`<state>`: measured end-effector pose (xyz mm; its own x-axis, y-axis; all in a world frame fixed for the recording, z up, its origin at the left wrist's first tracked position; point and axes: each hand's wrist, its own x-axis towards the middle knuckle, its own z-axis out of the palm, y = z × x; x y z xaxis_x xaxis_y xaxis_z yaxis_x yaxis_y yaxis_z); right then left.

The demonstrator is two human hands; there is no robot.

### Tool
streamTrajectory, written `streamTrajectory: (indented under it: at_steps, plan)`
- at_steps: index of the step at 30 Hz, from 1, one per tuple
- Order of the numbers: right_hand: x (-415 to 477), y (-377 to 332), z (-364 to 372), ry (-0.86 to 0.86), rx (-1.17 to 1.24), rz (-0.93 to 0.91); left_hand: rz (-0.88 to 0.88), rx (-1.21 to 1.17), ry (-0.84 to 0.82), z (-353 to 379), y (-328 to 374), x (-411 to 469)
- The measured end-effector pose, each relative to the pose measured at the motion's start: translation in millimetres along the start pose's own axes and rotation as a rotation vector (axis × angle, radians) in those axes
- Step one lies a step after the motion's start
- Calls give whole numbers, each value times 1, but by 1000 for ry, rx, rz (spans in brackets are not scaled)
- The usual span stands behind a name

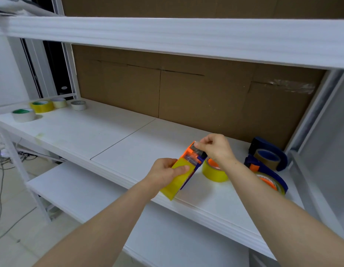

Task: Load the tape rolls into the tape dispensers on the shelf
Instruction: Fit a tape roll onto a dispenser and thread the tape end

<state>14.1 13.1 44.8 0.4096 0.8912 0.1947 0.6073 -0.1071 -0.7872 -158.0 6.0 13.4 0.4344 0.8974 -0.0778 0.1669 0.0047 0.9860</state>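
- The left hand [167,172] grips a yellow tape roll [176,185] that sits in a blue and orange tape dispenser [186,154]. Its thumb lies across the roll's face and its fingers curl round the far side.
- The dispenser is held tilted above the front edge of the middle shelf [128,147], orange head pointing up and away.
- The right hand [215,147] is at the dispenser's head, thumb and forefinger pinched together on its top end. Whether they hold loose tape or the plastic itself I cannot tell.
- A second yellow roll [213,174] with an orange core lies flat on the shelf just beside the held dispenser, partly behind the right wrist.
- Further right, a blue dispenser with brown tape [270,158] stands near the shelf's end post. Just in front of it lies another dispenser with a pale roll [273,183].
- At the far left end of the shelf are four loose rolls: a white roll with a green core [24,115], a yellow one [42,106], a pale cream one [59,102] and a white one [78,105].
- Brown cardboard [186,93] backs the shelf.
- Cables [5,160] lie on the floor at the left.
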Motion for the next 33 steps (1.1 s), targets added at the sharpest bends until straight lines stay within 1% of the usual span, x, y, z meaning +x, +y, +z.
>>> streamTrajectory:
  at_steps: [2,4,8,10,14,19,22,24,28,30,33]
  plan:
    - [-2,4,6,12,-101,-60,42,0,37,3,-4,1]
    - [-5,7,9,50,-215,-130,45,-4,56,6,-7,2]
    - [-10,10,14,153,-272,-203,25,5,-66,4,-8,2]
    - [-11,11,16,196,-275,-219,23,-33,-59,2,-10,2]
    - [-9,15,21,250,-202,-186,36,-104,27,3,-18,4]
    - [-7,8,19,311,3,-153,53,-77,152,2,-26,10]
    - [-4,4,18,306,-21,-166,50,-50,237,1,-25,15]
    - [-2,5,17,298,-9,-157,31,-59,225,-1,-22,16]
    - [2,6,15,294,-36,-142,-3,-123,139,-9,-21,16]
    - [3,6,15,298,-26,-128,24,-130,145,-10,-24,17]
    - [8,2,14,319,101,-100,40,-139,201,-10,-28,18]
